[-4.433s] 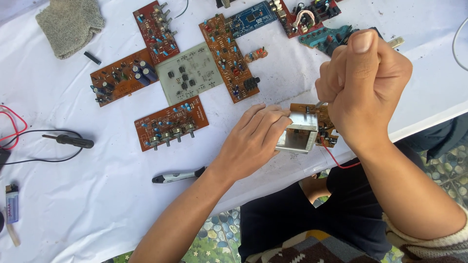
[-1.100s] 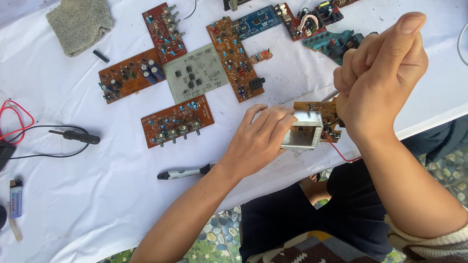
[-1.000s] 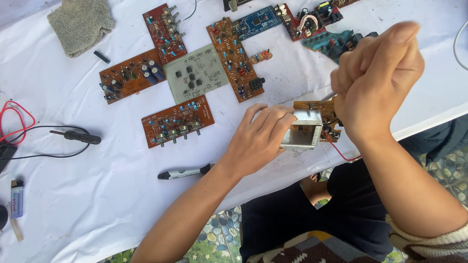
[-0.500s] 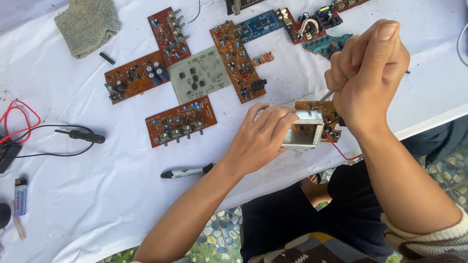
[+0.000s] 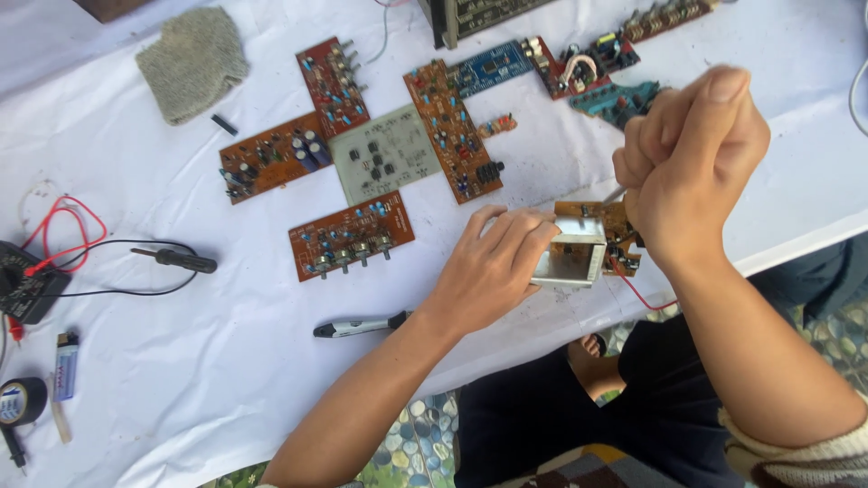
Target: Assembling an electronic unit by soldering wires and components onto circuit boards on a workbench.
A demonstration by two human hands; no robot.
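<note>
— Where is the small circuit board with the metal frame (image 5: 579,253)?

— At the near edge of the table (image 5: 181,389), which is covered in white cloth. A thin red wire (image 5: 642,296) trails from it over the edge.

— What is the left hand (image 5: 493,271) doing?

— It rests on the frame's left side, fingers (image 5: 506,230) curled and pressed against the metal, steadying it.

— And the right hand (image 5: 692,163)?

— It is raised just above the board's right end, fingers (image 5: 651,149) closed into a fist around a thin metal tool (image 5: 615,194). Only the tool's tip shows below the fist, pointing at the board's top edge; I cannot tell what kind of tool it is.

— What lies around?

— Farther back, several brown circuit boards (image 5: 353,233) ring a grey-green board (image 5: 384,163). A white pen-like tool (image 5: 357,326) lies just left of the left forearm. Well to the left are a black probe (image 5: 181,260) with its leads, a black meter (image 5: 27,285) and a lighter (image 5: 65,364). A grey cloth (image 5: 192,61) sits at the far left.
</note>
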